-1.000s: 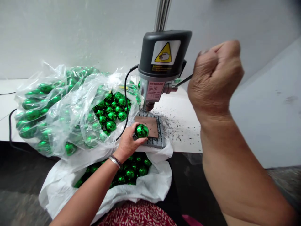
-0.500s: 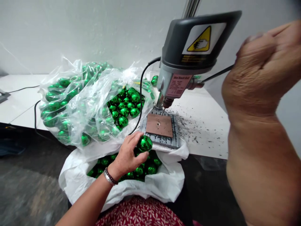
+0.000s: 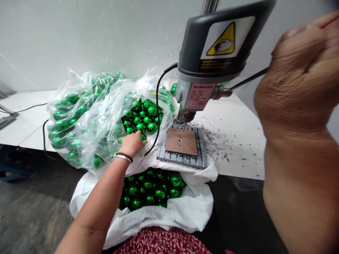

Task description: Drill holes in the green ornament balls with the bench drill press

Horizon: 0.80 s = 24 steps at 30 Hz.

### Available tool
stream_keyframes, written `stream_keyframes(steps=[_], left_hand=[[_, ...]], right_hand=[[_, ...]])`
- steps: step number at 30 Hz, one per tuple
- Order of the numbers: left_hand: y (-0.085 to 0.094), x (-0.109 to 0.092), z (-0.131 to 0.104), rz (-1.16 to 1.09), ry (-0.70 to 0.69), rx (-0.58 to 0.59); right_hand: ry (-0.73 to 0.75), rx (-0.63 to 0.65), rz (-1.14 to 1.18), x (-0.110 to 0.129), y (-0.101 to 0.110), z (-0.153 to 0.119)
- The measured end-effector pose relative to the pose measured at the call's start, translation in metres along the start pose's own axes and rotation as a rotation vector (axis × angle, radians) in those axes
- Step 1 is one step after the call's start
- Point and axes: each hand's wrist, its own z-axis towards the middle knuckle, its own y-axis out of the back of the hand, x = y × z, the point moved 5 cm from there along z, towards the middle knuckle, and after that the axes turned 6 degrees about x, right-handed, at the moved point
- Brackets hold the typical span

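Observation:
My left hand (image 3: 133, 143) reaches to the opening of a clear plastic bag (image 3: 92, 130) full of shiny green balls, its fingers at a green ball (image 3: 143, 137). My right hand (image 3: 299, 77) is raised at the right, closed around the end of the black lever (image 3: 249, 79) of a bench drill (image 3: 203, 74). Under the drill bit, a brown plate (image 3: 181, 141) with a small hole lies on the grey drill base (image 3: 182, 160); no ball is on it. A white sack (image 3: 185, 211) of green balls stands open below, at the table edge.
Dark shavings (image 3: 225, 141) are scattered on the white table (image 3: 246, 155) right of the drill. A black cable (image 3: 157, 106) hangs between the plastic bag and the drill. At the far left stands a grey metal object (image 3: 7, 118).
My left hand has moved from above the white sack, where a green ball was by its fingers, up to the plastic bag's opening. That ball is out of the hand. My right hand stays at the lever.

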Motion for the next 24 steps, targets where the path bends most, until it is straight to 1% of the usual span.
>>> stream_keyframes(steps=[1,3,4,5,6,7,9,10,12,14,15,16,17,20,21,22,24], left_hand=[[-0.002,0.0,0.001,-0.021,0.008,-0.002],[0.001,0.002,-0.002,-0.158,0.002,-0.084],[0.005,0.003,-0.005,-0.298,-0.012,-0.136],[0.008,0.004,-0.01,-0.491,-0.032,-0.175],[0.011,0.004,-0.014,-0.728,-0.06,-0.183],[0.012,0.002,-0.018,-0.982,-0.099,-0.152],[0.01,-0.009,-0.025,-1.425,-0.183,-0.003],[0.007,-0.017,-0.028,-1.572,-0.214,0.086],[0.001,-0.035,-0.031,-1.713,-0.25,0.225],[-0.007,-0.051,-0.03,-1.724,-0.261,0.293],[-0.011,-0.058,-0.028,-1.696,-0.266,0.299],[-0.014,-0.064,-0.026,-1.645,-0.271,0.276],[-0.016,-0.068,-0.022,-1.569,-0.278,0.229],[-0.016,-0.076,-0.01,-1.287,-0.29,0.018],[-0.016,-0.078,-0.007,-1.215,-0.281,-0.034],[-0.016,-0.08,-0.003,-1.162,-0.265,-0.067],[-0.017,-0.082,0.002,-1.085,-0.228,-0.088]], right_hand=[[-0.013,0.017,-0.053,0.003,0.0,0.001],[-0.038,0.038,-0.125,0.009,0.001,0.002],[-0.047,0.04,-0.126,0.012,0.001,0.002],[-0.056,0.041,-0.125,0.015,0.002,0.002],[-0.065,0.039,-0.124,0.018,0.003,0.002],[-0.073,0.045,-0.127,0.019,0.003,0.002],[-0.08,0.041,-0.14,0.021,0.004,0.002],[-0.075,0.037,-0.145,0.022,0.004,0.003],[-0.051,0.037,-0.139,0.023,0.003,0.004],[-0.042,0.053,-0.13,0.022,0.001,0.006],[-0.042,0.063,-0.125,0.022,0.0,0.006],[-0.043,0.067,-0.122,0.022,0.0,0.007],[-0.045,0.071,-0.124,0.022,0.0,0.007],[-0.041,0.094,-0.142,0.024,-0.001,0.007],[-0.038,0.107,-0.146,0.024,-0.001,0.007],[-0.036,0.118,-0.151,0.025,-0.001,0.007],[-0.042,0.142,-0.165,0.027,-0.001,0.007]])
